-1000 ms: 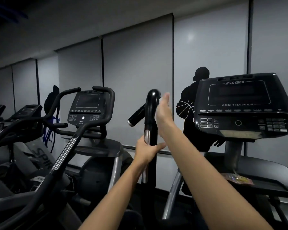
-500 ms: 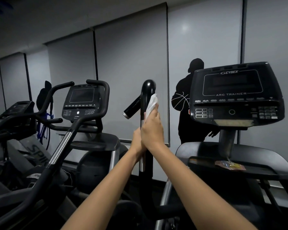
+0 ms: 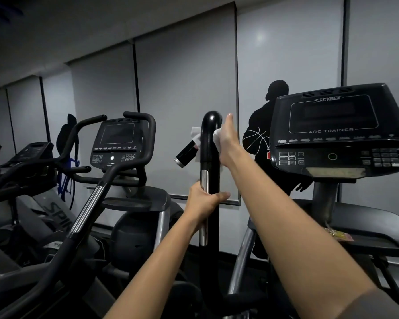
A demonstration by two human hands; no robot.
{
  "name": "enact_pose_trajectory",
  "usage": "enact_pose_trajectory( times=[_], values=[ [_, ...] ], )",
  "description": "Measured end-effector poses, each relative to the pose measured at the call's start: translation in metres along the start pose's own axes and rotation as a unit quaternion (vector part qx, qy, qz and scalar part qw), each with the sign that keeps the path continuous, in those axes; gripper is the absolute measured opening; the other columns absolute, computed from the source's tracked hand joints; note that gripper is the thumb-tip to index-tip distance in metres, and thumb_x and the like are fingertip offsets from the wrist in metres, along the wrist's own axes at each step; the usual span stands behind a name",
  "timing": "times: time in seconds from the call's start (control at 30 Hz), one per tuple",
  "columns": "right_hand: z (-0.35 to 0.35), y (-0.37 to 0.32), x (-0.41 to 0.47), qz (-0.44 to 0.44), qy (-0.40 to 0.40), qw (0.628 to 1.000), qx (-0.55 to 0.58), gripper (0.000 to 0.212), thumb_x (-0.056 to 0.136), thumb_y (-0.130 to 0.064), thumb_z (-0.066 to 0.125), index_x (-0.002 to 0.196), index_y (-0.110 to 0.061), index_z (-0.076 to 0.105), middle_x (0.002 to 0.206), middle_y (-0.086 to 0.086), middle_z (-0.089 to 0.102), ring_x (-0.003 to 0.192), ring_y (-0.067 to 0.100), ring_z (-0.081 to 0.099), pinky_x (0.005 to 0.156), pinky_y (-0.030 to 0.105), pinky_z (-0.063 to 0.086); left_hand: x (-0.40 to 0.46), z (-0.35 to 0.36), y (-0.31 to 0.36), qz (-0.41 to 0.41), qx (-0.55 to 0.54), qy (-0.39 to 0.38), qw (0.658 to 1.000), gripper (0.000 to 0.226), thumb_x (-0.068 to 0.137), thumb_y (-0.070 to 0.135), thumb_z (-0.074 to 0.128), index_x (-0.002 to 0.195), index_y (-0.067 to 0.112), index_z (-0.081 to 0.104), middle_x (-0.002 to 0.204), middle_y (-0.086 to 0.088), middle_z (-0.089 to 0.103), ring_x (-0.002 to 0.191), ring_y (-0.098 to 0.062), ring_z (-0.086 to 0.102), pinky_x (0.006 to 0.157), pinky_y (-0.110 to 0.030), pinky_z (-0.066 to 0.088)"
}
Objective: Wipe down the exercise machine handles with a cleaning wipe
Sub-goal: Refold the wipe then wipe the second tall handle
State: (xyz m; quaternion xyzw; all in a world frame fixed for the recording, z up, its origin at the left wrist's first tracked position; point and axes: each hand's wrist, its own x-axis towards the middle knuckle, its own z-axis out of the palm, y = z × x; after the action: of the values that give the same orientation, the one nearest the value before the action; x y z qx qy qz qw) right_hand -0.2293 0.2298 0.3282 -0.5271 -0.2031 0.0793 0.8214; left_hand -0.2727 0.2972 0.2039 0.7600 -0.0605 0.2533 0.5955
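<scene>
the job looked only half done. the right hand [image 3: 226, 139] held the white wipe [image 3: 197, 137] wrapped round the top bend of the black handle [image 3: 209, 143]. the left hand [image 3: 203, 203] gripped that handle lower down. the lower handle seemed unwiped. the console [image 3: 336, 130] stood right of the handle, not blocking.
</scene>
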Motion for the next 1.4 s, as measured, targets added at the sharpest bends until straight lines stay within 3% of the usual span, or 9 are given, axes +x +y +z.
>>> enact_pose_trajectory(
  times=[0.23,0.37,0.67,0.83,0.9,1.0,1.1,1.23,1.4],
  values=[
    [-0.016,0.021,0.008,-0.040,-0.070,0.997,-0.020,0.080,0.097,-0.054,0.003,0.091,0.000,0.062,0.065,0.014,0.057,0.056,0.025,0.055,0.059,0.030,0.047,-0.001,-0.001,0.006,0.015,-0.022,0.006,1.000,0.054,0.071,0.010,0.078,0.116,0.014,0.050,0.085,0.003,0.056,0.075,-0.010,0.057,0.051,-0.007,0.041],
    [-0.018,0.026,0.003,-0.064,-0.072,0.994,-0.045,0.045,0.092,-0.025,0.022,0.073,-0.001,0.055,0.060,0.012,0.055,0.052,0.024,0.052,0.055,0.028,0.048,-0.003,-0.001,0.005,0.002,-0.018,0.005,1.000,0.068,0.071,0.011,0.078,0.126,0.018,0.040,0.097,-0.004,0.056,0.078,-0.009,0.056,0.056,-0.014,0.041],
    [-0.020,0.049,-0.017,-0.048,-0.122,0.991,-0.016,0.016,0.062,-0.013,0.037,0.064,-0.005,0.050,0.057,0.010,0.045,0.047,0.017,0.044,0.050,0.027,0.042,-0.004,-0.004,0.004,0.001,-0.019,-0.019,1.000,0.081,0.071,0.009,0.077,0.135,0.025,0.030,0.109,0.000,0.059,0.088,-0.002,0.056,0.063,-0.014,0.042],
    [-0.021,0.064,-0.026,-0.022,-0.059,0.998,-0.003,0.032,0.073,-0.013,0.039,0.053,-0.002,0.061,0.054,0.012,0.056,0.051,0.023,0.047,0.053,0.030,0.043,-0.003,-0.006,0.003,-0.010,-0.019,-0.028,0.999,0.066,0.069,-0.002,0.073,0.126,0.010,0.042,0.088,0.001,0.063,0.074,-0.005,0.062,0.052,-0.006,0.046],
    [-0.021,0.063,-0.026,-0.022,0.033,0.999,-0.032,0.040,0.088,-0.017,0.035,0.076,0.001,0.069,0.071,0.016,0.065,0.060,0.025,0.057,0.061,0.032,0.051,-0.003,-0.007,0.002,-0.012,-0.019,-0.038,0.999,0.065,0.069,0.000,0.075,0.125,0.010,0.043,0.090,-0.003,0.065,0.074,-0.007,0.063,0.056,-0.010,0.047],
    [-0.029,0.052,-0.020,-0.011,0.181,0.983,-0.032,0.055,0.098,-0.042,0.023,0.128,-0.006,0.051,0.127,0.012,0.058,0.113,0.030,0.056,0.102,0.042,0.042,-0.003,-0.009,0.005,-0.021,-0.011,-0.046,0.999,0.066,0.068,0.008,0.079,0.121,0.016,0.041,0.098,-0.002,0.062,0.082,-0.009,0.061,0.063,-0.019,0.046],
    [-0.020,0.020,-0.019,-0.097,0.173,0.973,-0.120,0.064,0.097,-0.052,0.016,0.142,-0.010,0.036,0.145,0.013,0.042,0.134,0.032,0.040,0.113,0.047,0.030,-0.008,-0.009,0.007,-0.030,-0.003,-0.050,0.998,0.055,0.070,0.012,0.079,0.114,0.013,0.046,0.086,0.003,0.056,0.078,-0.011,0.057,0.059,-0.018,0.044],
    [0.016,0.003,-0.015,-0.249,0.131,0.882,-0.379,0.045,0.102,-0.040,0.022,0.137,-0.015,0.034,0.140,0.015,0.038,0.120,0.024,0.047,0.102,0.032,0.037,-0.011,-0.006,0.008,-0.040,-0.010,-0.043,0.998,0.025,0.077,0.012,0.074,0.083,0.016,0.050,0.069,0.003,0.054,0.061,-0.010,0.053,0.041,-0.010,0.040],
    [0.005,0.047,-0.011,-0.367,0.138,0.685,-0.614,0.055,0.099,-0.015,0.032,0.151,-0.009,0.013,0.161,0.006,0.001,0.147,0.033,-0.009,0.118,0.040,0.018,-0.009,-0.007,0.006,-0.040,0.017,-0.041,0.998,0.014,0.077,0.013,0.069,0.076,0.012,0.056,0.065,0.001,0.060,0.056,-0.012,0.054,0.041,-0.013,0.039]
  ],
)
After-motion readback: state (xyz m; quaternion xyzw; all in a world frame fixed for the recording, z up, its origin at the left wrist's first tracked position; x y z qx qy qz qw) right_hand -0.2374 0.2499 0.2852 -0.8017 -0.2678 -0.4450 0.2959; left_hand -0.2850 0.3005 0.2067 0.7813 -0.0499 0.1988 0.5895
